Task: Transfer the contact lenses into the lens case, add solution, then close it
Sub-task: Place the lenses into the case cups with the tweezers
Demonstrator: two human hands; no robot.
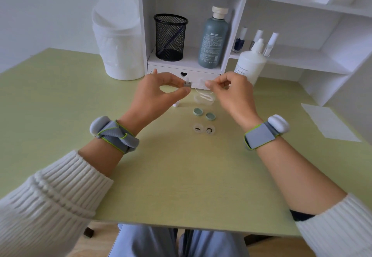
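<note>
- The left hand pinches a small grey piece between thumb and finger, up above the table.
- The right hand pinches a thin clear part just beside it. I think both hands work on one little tool for picking up lenses.
- Two clear round cups sit on the table near the person, with a dark lens in each.
- Two green round pieces lie open just behind them. I cannot tell if they are lids or the case itself.
- The white solution bottle stands behind the right hand, easy to grab when needed.
</note>
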